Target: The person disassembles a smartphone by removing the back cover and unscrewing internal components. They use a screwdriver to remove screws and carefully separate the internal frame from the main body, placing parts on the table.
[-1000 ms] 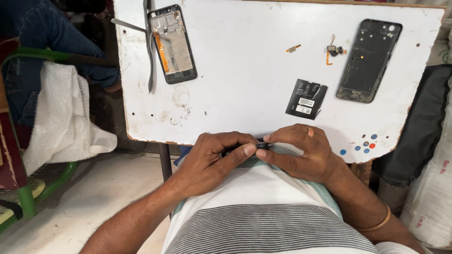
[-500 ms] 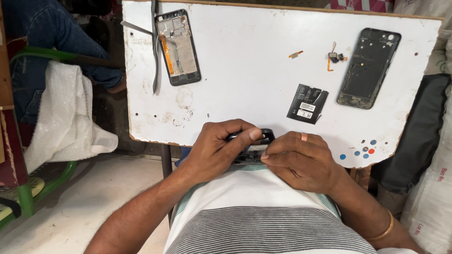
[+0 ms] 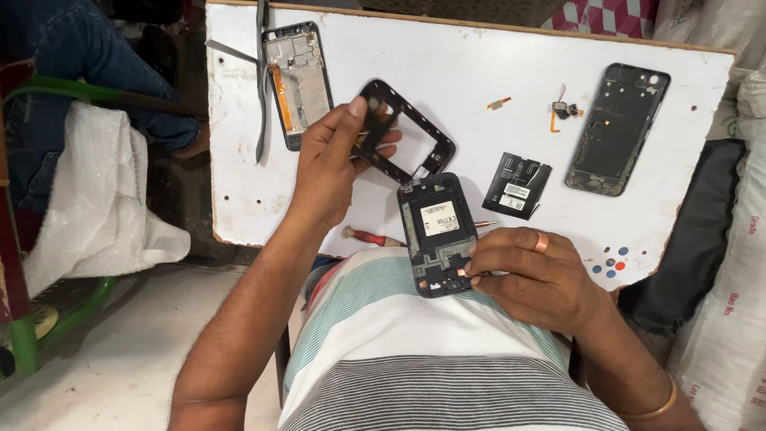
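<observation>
Your left hand (image 3: 331, 164) pinches the black phone frame (image 3: 407, 132) lifted clear, while your right hand (image 3: 536, 275) grips the opened phone body (image 3: 439, 231) (battery side up) steady below it.

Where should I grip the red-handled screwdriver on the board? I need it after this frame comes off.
Take the red handle of the screwdriver, coming from the left near edge of the board. The handle lies clear there, while its tip end runs behind the opened phone in the right hand.
</observation>
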